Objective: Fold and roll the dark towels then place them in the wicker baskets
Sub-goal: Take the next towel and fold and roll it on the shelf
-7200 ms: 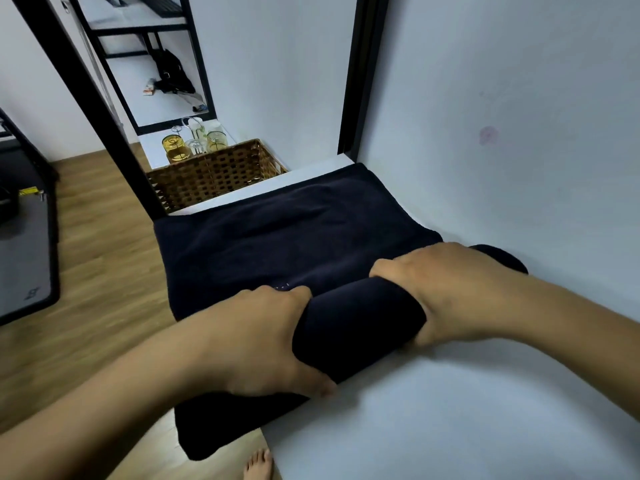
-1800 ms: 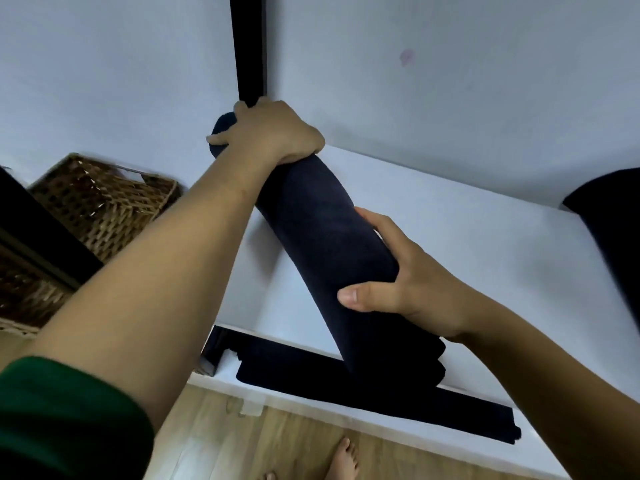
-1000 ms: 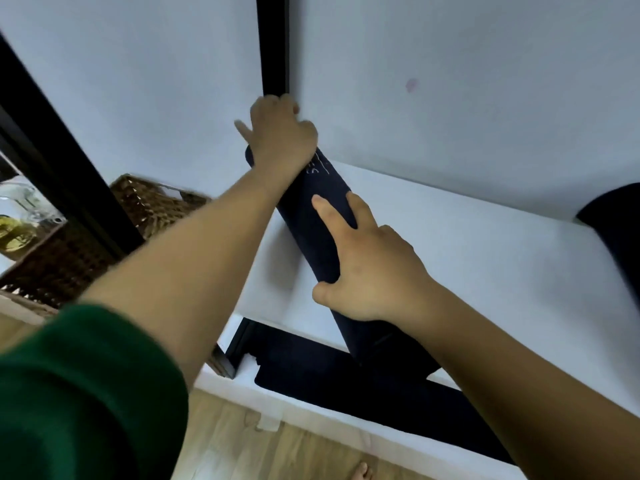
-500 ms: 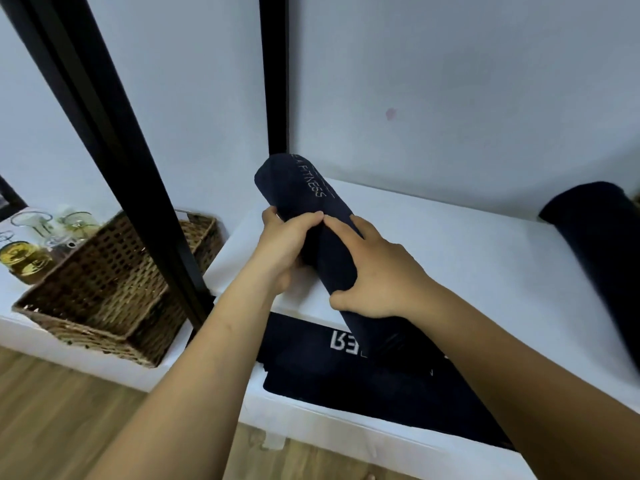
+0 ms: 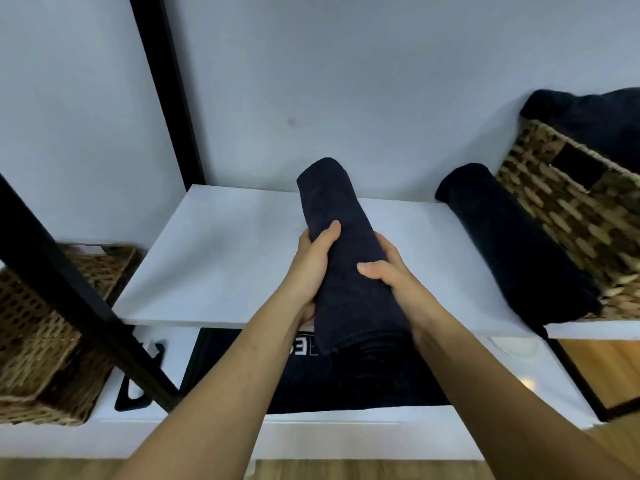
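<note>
Left hand (image 5: 310, 271) and right hand (image 5: 393, 277) grip rolled towel (image 5: 341, 216) across shelf (image 5: 214, 258) front edge.

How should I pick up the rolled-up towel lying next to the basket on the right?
Wrap your hand round the middle of the rolled towel, coming from above and its left: the wicker basket crowds its right side, and the shelf on its left is bare. Squeezing the whole roll should keep it rolled.

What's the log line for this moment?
rolled towel: held, not yet stowed | left hand: grips it | right hand: grips it | second roll: on shelf beside right basket
</note>
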### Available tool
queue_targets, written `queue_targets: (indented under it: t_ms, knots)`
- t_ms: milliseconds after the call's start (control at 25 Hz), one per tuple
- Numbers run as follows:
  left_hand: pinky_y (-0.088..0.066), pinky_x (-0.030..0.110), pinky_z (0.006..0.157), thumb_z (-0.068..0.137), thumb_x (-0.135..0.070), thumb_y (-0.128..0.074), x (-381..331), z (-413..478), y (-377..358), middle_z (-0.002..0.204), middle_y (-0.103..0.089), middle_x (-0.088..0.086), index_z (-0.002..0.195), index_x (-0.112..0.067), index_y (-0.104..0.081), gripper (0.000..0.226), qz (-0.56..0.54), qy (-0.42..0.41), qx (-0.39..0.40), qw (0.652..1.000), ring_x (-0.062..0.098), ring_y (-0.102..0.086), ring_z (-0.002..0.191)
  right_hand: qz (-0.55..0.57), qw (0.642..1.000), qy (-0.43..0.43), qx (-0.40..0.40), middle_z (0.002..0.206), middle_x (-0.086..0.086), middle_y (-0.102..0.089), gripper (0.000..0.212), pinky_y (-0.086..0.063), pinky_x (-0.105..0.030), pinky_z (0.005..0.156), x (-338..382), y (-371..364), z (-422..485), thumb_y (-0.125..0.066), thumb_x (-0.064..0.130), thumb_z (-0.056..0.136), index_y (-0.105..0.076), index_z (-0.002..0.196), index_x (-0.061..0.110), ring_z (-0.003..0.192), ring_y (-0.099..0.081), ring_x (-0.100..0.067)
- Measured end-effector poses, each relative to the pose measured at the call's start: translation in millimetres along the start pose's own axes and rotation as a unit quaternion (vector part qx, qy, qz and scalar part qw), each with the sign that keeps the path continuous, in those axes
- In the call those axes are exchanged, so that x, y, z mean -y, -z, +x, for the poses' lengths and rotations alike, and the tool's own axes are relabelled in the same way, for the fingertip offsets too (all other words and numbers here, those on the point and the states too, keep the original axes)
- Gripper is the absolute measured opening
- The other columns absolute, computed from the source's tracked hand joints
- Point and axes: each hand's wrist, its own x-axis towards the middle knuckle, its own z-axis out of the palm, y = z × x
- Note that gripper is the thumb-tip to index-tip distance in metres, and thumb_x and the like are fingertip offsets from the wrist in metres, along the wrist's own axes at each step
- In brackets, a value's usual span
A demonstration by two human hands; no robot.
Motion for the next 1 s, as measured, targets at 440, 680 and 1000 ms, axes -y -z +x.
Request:
queue_targets:
  t_ms: [440, 680, 1000]
  knots:
    - [-0.053, 0.042, 0.094, 0.071, -0.058, -0.071, 1.6, 46.8, -91.1, 0.133, -0.052, 0.008, 0.143, -0.021, -0.022, 0.094, 0.337, 0.007, -0.121, 0.934, 0.028, -0.059, 0.113, -0.327, 0.932, 0.044, -0.147, 0.137, 0.016, -0.053, 0.043, -0.046, -0.018, 0.086, 33.6, 70.1, -43.6, -0.054, 0.039, 0.097, -0.050, 0.140, 0.039, 0.120, -0.056, -0.007]
    - [-0.043, 0.035, 0.078, 0.082, -0.034, -0.065, 4.3, 68.7, -176.2, 0.134, -0.044, 0.018, 0.149, -0.009, -0.018, 0.085, 0.698, -0.039, -0.105, 0.707, 0.028, -0.052, 0.110, -0.732, 0.634, 0.155, -0.194, 0.157, -0.014, -0.030, 0.101, -0.047, -0.054, 0.101, -11.2, 42.2, -83.2, -0.080, 0.061, 0.061, -0.043, 0.146, 0.020, 0.139, -0.037, -0.040]
    - [-0.042, 0.038, 0.082, 0.083, -0.059, -0.057, 12.0, 82.0, -223.4, 0.146, -0.036, 0.013, 0.139, -0.022, -0.044, 0.068, 0.809, -0.148, -0.025, 0.568, 0.034, -0.047, 0.126, -0.472, 0.822, 0.209, -0.239, 0.153, 0.011, -0.032, 0.066, -0.044, -0.029, 0.106, 1.9, 135.5, -70.0, -0.076, 0.045, 0.079, -0.050, 0.139, 0.042, 0.133, -0.041, -0.009]
